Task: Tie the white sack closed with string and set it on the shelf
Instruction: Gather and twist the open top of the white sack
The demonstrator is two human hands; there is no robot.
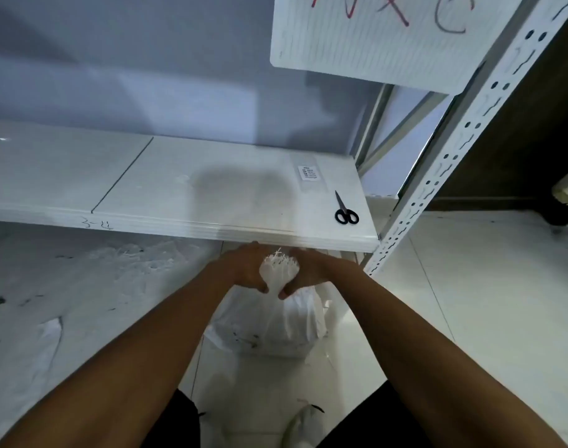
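Both hands cinching the gathered neck of the white sack [269, 321] on the floor, just below the shelf's [211, 189] front edge.

Left hand [243, 268] and right hand [308, 270] each with grip closed around the neck, frayed top splayed above; string not discernible. Best done by pinching low and tight before knotting. Scissors [346, 212] near the shelf's front right corner; shelf otherwise free; front edge overhanging the lift path.

Scissors [346, 211] lie on the shelf [185, 189], sack [276, 321] below.
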